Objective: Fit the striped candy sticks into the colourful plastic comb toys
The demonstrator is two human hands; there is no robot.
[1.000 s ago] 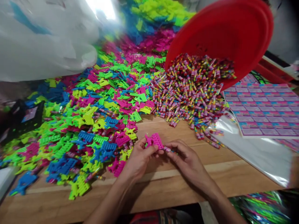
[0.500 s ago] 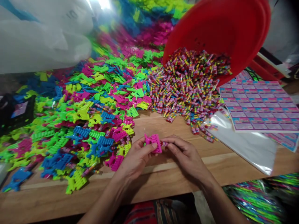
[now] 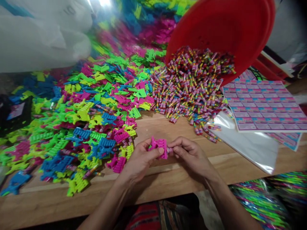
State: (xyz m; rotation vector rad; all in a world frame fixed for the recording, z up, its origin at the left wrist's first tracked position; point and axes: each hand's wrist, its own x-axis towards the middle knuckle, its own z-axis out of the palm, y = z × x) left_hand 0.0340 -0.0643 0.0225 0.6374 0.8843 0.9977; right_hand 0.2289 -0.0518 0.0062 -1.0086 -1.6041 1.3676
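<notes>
My left hand [image 3: 140,161] pinches a pink ridged plastic toy piece [image 3: 158,143] between thumb and fingers, above the wooden table. At its right side my right hand [image 3: 192,155] grips a small candy-like tube [image 3: 169,149] with a printed wrapper. The tube's near end meets the pink piece; whether it sits inside cannot be made out. To the left spreads a heap of similar plastic pieces [image 3: 82,134] in blue, green, yellow and pink, some with tubes among them. Beyond my hands lies a pile of the small wrapped tubes [image 3: 187,88].
A red basin [image 3: 223,28] lies tipped behind the tubes. Printed card sheets [image 3: 266,107] and clear plastic bags [image 3: 249,143] rest at the right. Filled bags [image 3: 259,198] stand below the table's right edge. A black crate [image 3: 16,116] is at far left, a white sack [image 3: 43,38] behind.
The view has shifted slightly. My hands keep their grips on the pink piece and the tube, with the piece turned a little and the tube still against its right side.
</notes>
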